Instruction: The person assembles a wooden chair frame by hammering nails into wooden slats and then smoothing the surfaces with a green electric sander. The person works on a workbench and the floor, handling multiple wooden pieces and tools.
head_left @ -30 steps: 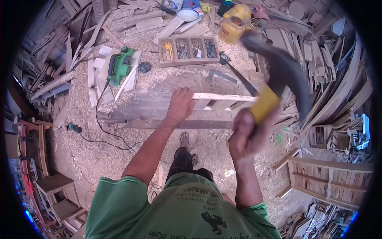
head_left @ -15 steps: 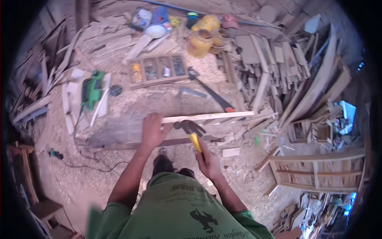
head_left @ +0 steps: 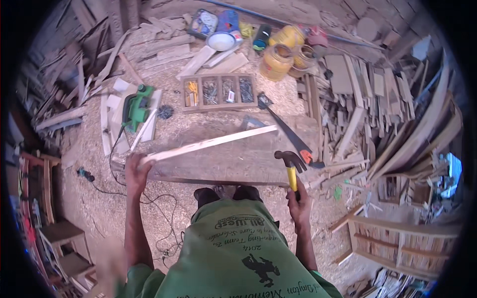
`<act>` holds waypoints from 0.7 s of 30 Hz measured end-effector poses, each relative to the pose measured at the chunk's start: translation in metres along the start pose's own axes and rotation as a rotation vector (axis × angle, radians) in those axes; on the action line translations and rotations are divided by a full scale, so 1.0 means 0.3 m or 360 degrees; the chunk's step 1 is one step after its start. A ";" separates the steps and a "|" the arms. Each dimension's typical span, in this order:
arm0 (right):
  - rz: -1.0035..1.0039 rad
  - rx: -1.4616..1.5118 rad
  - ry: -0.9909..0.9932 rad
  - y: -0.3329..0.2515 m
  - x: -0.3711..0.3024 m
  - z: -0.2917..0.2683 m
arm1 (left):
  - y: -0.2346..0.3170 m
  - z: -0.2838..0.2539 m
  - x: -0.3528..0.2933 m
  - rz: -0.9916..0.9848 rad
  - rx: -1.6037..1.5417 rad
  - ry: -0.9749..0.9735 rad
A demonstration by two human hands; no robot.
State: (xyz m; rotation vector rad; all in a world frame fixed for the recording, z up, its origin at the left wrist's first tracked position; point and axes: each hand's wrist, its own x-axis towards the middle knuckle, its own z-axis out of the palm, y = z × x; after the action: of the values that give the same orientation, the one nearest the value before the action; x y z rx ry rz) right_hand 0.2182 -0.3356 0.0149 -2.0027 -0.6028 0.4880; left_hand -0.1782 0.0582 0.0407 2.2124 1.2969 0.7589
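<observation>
My left hand (head_left: 137,171) is closed round the near-left end of a pale wooden strip (head_left: 213,142). The strip slants up to the right above the dark plank bench (head_left: 198,166), its far end close to a handsaw (head_left: 290,134) with an orange-and-black handle. In my right hand (head_left: 299,203) is a claw hammer (head_left: 291,169) with a yellow and black handle, its head raised near the bench's right end. The hammer is apart from the strip. Partly behind the strip lies a metal square (head_left: 252,122).
A compartmented wooden box (head_left: 218,93) of nails stands beyond the bench. Left of it rests a green power planer (head_left: 137,107), its cord trailing to the floor. Yellow jars (head_left: 277,62) stand at the back. Stacked offcuts (head_left: 348,124) and a wooden frame (head_left: 402,243) are on the right.
My left hand has moved left with the strip, which now tilts more steeply. My right hand has carried the hammer right, away from the strip. The whole view has shifted somewhat.
</observation>
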 end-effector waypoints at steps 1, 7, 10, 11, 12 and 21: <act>-0.0016 -0.0046 -0.0043 0.007 0.041 -0.005 | -0.048 -0.036 -0.055 0.0031 0.0051 0.0024; -0.0199 -0.0557 -0.0255 0.046 0.318 0.011 | -0.206 0.109 -0.546 -0.0200 0.0191 0.0009; -0.0641 -0.0600 -0.0107 0.233 0.449 0.084 | -0.123 0.315 -0.685 -0.0416 0.0220 0.0055; -0.0403 -0.0823 -0.0240 0.235 0.473 0.098 | -0.099 0.370 -0.723 -0.0529 0.0152 0.0040; -0.0562 -0.0845 -0.0177 0.286 0.498 0.114 | -0.080 0.424 -0.735 -0.0627 0.0073 0.0036; -0.0868 -0.1272 -0.0596 0.479 0.664 0.167 | 0.023 0.687 -0.840 -0.0992 0.0645 -0.0119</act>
State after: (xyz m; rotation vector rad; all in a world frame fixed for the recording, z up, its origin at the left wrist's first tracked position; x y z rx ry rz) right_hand 0.3799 -0.2437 -0.1533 -2.3347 -1.7336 0.2986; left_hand -0.1387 -0.1914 -0.1645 1.8930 2.0898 0.1824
